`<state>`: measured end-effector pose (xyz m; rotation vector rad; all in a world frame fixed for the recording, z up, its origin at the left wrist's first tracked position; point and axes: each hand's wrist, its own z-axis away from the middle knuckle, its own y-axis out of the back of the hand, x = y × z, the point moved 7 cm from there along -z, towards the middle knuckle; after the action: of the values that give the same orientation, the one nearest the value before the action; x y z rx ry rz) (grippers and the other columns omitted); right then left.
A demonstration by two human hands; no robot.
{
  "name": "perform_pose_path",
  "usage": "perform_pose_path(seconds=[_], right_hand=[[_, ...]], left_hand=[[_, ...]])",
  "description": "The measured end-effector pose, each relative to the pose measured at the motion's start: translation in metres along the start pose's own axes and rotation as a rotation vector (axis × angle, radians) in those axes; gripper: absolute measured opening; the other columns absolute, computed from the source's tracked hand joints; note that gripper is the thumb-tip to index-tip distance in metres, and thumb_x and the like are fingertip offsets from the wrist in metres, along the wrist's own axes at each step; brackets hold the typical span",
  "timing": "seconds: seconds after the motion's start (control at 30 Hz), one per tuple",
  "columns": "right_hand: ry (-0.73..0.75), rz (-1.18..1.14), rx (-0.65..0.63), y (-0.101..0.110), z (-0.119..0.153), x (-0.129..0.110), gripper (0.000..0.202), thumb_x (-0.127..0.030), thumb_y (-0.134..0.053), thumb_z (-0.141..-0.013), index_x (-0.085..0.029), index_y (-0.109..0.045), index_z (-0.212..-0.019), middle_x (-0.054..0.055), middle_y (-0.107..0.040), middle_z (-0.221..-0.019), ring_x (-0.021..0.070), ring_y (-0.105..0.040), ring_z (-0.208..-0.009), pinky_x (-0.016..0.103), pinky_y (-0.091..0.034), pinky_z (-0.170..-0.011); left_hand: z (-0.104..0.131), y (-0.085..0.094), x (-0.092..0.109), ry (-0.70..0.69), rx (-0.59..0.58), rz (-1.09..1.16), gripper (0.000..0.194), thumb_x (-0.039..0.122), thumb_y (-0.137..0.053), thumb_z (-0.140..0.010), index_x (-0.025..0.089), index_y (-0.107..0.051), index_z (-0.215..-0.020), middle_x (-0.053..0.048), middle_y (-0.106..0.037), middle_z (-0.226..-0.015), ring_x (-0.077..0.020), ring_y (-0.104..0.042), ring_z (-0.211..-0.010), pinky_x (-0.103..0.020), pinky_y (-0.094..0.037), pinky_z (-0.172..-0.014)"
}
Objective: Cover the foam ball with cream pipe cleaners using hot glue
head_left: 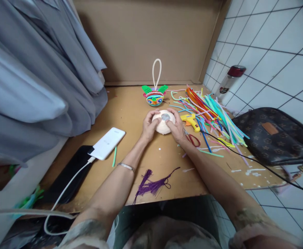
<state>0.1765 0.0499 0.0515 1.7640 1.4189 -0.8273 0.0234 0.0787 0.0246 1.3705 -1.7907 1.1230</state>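
Observation:
Between my two hands is a round, cream-coloured ball-like piece [164, 128] with a greyish patch on top. My left hand [149, 125] wraps its left side, thumb laid on the upper surface. On the opposite side my right hand [175, 126] grips it the same way, thumb near the grey patch. Just behind stands a colourful animal-head ornament [154, 97] with green ears and a white loop. A yellow glue gun [191, 121] lies right of my right hand, and red-handled scissors [193, 139] are partly hidden beside that hand.
Many coloured pipe cleaners [208, 107] are heaped at the right, beside a dark patterned bag [278, 135] and a red-lidded bottle [229, 81]. Purple tassels [154, 186] lie at the front edge. A white power bank [109, 142] with a cable rests at left, near grey cloth [45, 69].

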Motion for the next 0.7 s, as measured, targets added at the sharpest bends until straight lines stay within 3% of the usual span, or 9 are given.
perform_pose_path(seconds=[0.17,0.33,0.7], right_hand=[[-0.008,0.080,0.016,0.000,0.001,-0.005,0.050,-0.039,-0.060,-0.076,-0.026,-0.062,-0.124,0.010,-0.066,-0.126,0.0307,-0.063,-0.120,0.049,-0.053,-0.112],[0.002,0.122,0.033,0.001,0.001,-0.010,0.047,-0.037,-0.061,-0.074,-0.025,-0.063,-0.119,0.011,-0.066,-0.122,0.0321,-0.062,-0.117,0.050,-0.052,-0.109],[-0.053,0.109,0.045,0.003,0.000,-0.009,0.044,-0.037,-0.063,-0.073,-0.025,-0.063,-0.115,0.010,-0.065,-0.120,0.0313,-0.063,-0.116,0.049,-0.051,-0.110]], left_hand=[[0.000,0.002,0.003,-0.014,0.024,-0.003,0.035,0.045,-0.081,-0.073,0.023,-0.067,-0.097,-0.005,-0.073,-0.117,-0.0217,-0.069,-0.109,-0.032,-0.056,-0.094],[-0.001,0.003,0.001,-0.001,0.012,-0.021,0.032,0.045,-0.078,-0.075,0.023,-0.068,-0.095,-0.005,-0.072,-0.120,-0.0220,-0.069,-0.107,-0.032,-0.056,-0.091],[0.000,0.004,0.019,-0.123,-0.029,-0.204,0.026,0.047,-0.072,-0.086,0.022,-0.074,-0.093,-0.009,-0.072,-0.121,-0.0271,-0.067,-0.124,-0.045,-0.052,-0.111]])
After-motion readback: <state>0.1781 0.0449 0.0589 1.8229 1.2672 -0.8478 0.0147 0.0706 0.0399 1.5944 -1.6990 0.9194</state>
